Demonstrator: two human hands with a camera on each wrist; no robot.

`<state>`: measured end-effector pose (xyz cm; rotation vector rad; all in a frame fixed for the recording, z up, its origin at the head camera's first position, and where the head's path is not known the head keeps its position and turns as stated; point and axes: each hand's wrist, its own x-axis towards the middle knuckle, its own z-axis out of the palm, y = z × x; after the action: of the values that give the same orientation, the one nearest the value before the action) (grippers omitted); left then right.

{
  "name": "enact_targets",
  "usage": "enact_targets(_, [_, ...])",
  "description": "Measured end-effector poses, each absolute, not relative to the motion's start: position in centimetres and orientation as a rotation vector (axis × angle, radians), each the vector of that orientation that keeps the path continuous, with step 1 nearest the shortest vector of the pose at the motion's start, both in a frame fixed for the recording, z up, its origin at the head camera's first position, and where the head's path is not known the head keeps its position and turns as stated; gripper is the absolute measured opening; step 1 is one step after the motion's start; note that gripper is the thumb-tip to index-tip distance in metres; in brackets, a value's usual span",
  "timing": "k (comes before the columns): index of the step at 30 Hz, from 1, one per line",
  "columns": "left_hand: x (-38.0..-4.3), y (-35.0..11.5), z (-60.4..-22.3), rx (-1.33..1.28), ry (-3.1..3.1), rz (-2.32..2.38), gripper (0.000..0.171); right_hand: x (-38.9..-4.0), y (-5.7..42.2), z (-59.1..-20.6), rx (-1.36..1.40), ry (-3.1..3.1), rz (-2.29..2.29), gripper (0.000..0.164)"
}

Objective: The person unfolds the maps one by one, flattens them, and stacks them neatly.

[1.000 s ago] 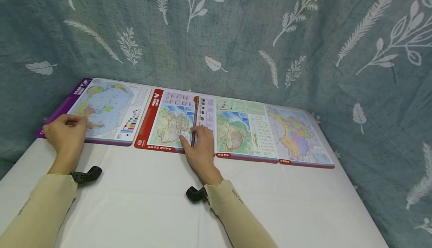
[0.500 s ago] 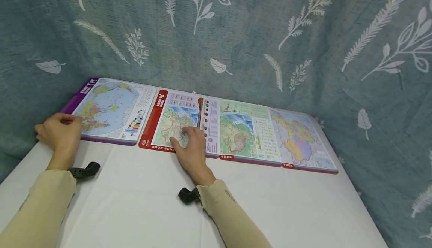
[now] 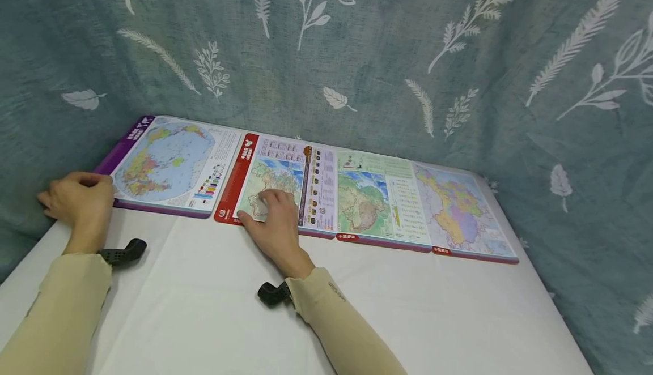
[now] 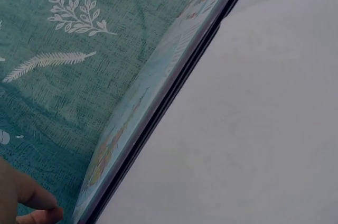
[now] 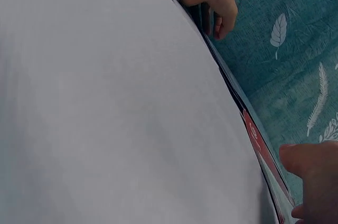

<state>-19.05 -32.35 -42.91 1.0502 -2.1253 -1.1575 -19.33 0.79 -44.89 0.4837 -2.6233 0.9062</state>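
A world map board with a purple edge [image 3: 168, 160] lies flat at the left of the table. My left hand [image 3: 81, 199] is at its lower left corner with bent fingers; in the left wrist view the thumb and a fingertip [image 4: 45, 205] are near the board's end and nothing shows between them. Beside that board lies a red-edged map board [image 3: 275, 174]. My right hand [image 3: 275, 216] is over its lower part, fingers loosely bent and holding nothing; whether it touches the surface cannot be told.
A green-toned map board [image 3: 362, 199] and a map board in several colours [image 3: 461, 211] continue the row to the right. A leaf-patterned curtain [image 3: 326, 52] hangs close behind. White cloth [image 3: 214, 307] covers the table in front.
My right hand has moved left across the red-edged board, uncovering its right part. The left hand has shifted a little left to the purple-edged board's corner. The head view has turned slightly.
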Motion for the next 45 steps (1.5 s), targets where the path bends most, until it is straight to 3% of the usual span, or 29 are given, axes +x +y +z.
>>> enact_targets(24, [-19.5,-32.2,-43.0,1.078,-2.139,-1.165,0.055,-19.1,-2.9,-44.5,0.62,-2.806,0.717,0.065])
enact_targets(31, [-19.7,-32.3,-43.0,1.1,-2.128,-1.138,0.043,-19.1,-4.0,-44.2,0.644,-2.858,0.605,0.064])
enact_targets(37, [-19.7,-32.1,-43.0,1.103,-2.126,-1.147,0.015,-19.0,-4.4,-43.9,0.709,-2.848,0.549,0.064])
enact_targets(43, [-19.7,-32.1,-43.1,1.139,-2.093,-1.185,0.014,-19.1,-4.6,-44.1,0.737,-2.826,0.555,0.065])
enact_targets(45, [-19.6,-31.9,-43.1,1.149,-2.058,-1.204,0.022,-19.2,-4.7,-44.3,0.745,-2.821,0.566,0.065])
